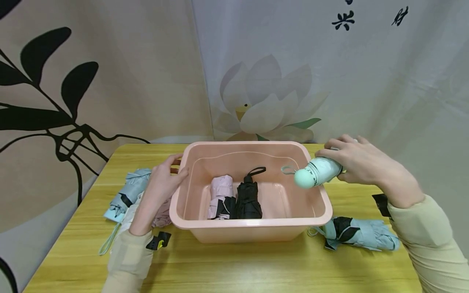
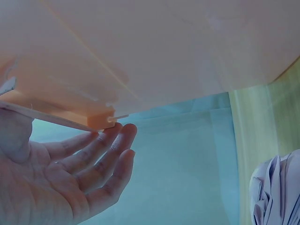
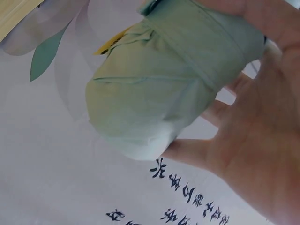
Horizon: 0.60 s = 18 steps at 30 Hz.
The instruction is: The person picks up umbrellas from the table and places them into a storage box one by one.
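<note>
right hand [image 1: 360, 160] has fingers round mint umbrella [image 1: 322, 171], tilted by the right rim of pink tub [image 1: 256, 233]; left hand [image 1: 163, 179] grips left rim, thumb against fingers; looks like loading step, next move likely calls for lowering mint one beside black umbrella [image 1: 248, 199]

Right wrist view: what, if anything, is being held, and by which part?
The right hand holds a green umbrella by its fabric body, not its looped end.
</note>
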Motion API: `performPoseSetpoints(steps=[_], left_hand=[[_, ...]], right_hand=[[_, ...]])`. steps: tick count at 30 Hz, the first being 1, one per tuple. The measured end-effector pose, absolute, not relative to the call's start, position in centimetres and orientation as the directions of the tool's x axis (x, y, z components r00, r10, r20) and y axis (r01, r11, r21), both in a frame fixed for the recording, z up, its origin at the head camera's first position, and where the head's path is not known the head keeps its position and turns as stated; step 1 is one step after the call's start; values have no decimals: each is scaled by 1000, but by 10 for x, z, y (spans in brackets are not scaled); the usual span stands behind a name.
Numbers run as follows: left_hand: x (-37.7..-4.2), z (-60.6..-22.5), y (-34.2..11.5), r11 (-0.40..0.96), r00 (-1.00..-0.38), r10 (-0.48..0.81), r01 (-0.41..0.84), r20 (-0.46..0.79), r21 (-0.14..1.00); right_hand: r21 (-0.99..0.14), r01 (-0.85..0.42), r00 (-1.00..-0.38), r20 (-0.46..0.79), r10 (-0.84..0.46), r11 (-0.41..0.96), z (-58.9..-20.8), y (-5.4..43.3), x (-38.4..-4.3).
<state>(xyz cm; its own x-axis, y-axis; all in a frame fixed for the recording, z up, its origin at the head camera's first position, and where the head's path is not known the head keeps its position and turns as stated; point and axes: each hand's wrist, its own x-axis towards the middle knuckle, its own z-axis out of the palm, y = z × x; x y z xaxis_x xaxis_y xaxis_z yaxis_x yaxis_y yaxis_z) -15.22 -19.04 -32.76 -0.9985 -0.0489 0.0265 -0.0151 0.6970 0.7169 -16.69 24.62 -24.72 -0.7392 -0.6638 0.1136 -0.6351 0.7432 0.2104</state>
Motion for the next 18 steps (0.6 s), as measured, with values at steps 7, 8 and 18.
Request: performPoseSetpoints(steps=[7, 8, 18], left_hand=[[-152, -327, -190, 696, -998, -46, -9, 31, 718], [-152, -327, -190, 696, -998, -46, -10, 31, 718], [-152, -328, -191, 703, -998, -44, -2, 40, 712]], right_hand=[[237, -668, -703, 109, -702, 706, -247, 236, -168], [242, -673, -696, 112, -709, 699, -247, 235, -168], [266, -695, -670, 98, -736, 668, -243, 225, -169]])
